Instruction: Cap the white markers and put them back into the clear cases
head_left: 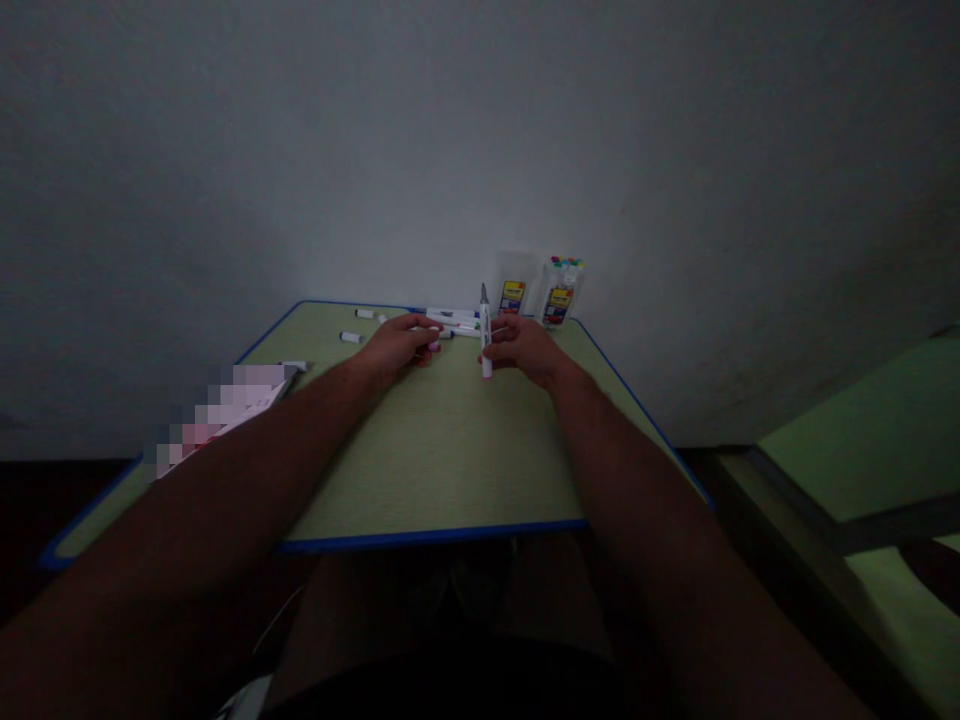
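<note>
My right hand [525,348] grips a white marker [487,345] upright, its dark grey tip bare and pointing up. Between the fingers of my left hand [401,343] is a small marker cap [434,338] with a pink end, held a little to the left of the marker. Behind both hands, several white markers [450,317] lie on the table near the wall. Loose white caps with dark ends rest left of my left hand, one cap [350,337] close to it and another cap [365,314] farther back.
A clear case [513,290] with a yellow label stands against the wall. Beside it, a second clear case [561,295] holds several markers with coloured ends. A partly blurred booklet [225,410] lies at the left of the green table [450,470], which has a blue edge.
</note>
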Motion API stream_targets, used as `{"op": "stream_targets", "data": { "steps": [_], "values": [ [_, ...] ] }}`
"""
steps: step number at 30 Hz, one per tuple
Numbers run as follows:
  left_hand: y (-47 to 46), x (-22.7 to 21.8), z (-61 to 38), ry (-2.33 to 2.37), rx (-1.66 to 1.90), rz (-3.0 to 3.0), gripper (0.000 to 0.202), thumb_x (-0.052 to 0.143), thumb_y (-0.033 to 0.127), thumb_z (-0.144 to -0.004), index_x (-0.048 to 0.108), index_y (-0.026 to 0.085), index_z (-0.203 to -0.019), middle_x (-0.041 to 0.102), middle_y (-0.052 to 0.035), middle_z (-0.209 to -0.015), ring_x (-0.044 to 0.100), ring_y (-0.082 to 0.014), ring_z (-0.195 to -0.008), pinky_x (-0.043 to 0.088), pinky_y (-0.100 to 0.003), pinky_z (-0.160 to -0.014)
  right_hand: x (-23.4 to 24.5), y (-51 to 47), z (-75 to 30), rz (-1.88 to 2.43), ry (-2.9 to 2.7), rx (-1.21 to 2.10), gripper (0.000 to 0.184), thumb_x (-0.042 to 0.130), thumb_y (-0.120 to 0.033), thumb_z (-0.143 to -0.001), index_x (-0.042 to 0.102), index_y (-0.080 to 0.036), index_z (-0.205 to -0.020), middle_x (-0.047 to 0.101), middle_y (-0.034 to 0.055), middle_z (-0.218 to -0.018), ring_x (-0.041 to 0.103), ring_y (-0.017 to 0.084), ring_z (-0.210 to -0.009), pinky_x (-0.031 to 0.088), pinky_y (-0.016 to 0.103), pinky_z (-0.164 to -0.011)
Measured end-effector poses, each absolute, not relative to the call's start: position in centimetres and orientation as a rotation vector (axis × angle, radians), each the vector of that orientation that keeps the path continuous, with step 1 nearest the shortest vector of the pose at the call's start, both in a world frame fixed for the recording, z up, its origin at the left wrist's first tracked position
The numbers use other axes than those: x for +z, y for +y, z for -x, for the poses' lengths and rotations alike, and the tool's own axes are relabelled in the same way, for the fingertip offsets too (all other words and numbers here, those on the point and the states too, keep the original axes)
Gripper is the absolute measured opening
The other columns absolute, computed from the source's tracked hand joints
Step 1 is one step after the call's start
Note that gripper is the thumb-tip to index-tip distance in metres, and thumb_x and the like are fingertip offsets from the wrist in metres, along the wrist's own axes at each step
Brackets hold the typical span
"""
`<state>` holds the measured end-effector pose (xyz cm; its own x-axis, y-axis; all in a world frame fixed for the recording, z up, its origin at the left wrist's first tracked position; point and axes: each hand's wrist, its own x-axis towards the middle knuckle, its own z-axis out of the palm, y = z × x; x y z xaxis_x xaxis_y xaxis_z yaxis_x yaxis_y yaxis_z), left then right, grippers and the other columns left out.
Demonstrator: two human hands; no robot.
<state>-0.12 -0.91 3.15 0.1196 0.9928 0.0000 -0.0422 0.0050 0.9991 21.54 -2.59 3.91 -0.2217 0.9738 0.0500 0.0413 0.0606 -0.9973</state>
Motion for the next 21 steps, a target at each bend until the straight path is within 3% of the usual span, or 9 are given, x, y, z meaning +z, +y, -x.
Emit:
{"op": "stream_targets", "data": {
  "steps": [14, 21],
  "values": [
    [-0.92, 3.22, 0.17, 1.1, 1.133, -1.227, 0.011, 0.068, 0.01, -0.076, 0.068, 0.017, -0.084, 0.064, -0.0045, -0.066, 0.053, -0.0092, -0.051, 0.038, -0.021, -0.048, 3.82, -2.63, -21.65, 1.07, -1.462, 1.29, 0.037, 0.071, -0.001, -0.065, 0.054, -0.019, -0.092, 0.064, -0.0002, -0.076, 0.066, 0.017, -0.067, 0.061, 0.036, -0.062],
    [-0.98, 3.33, 0.32, 1.097, 1.145, -1.291, 0.027, 0.072, 0.009, -0.068, 0.069, 0.016, -0.094, 0.066, -0.0032, -0.07, 0.055, -0.0105, -0.055, 0.042, -0.023, -0.051, 3.76, -2.56, -21.72, 1.059, -1.457, 1.294, 0.039, 0.074, -0.003, -0.064, 0.054, -0.019, -0.092, 0.062, -0.0022, -0.076, 0.065, 0.015, -0.066, 0.061, 0.034, -0.062]
  ]
}}
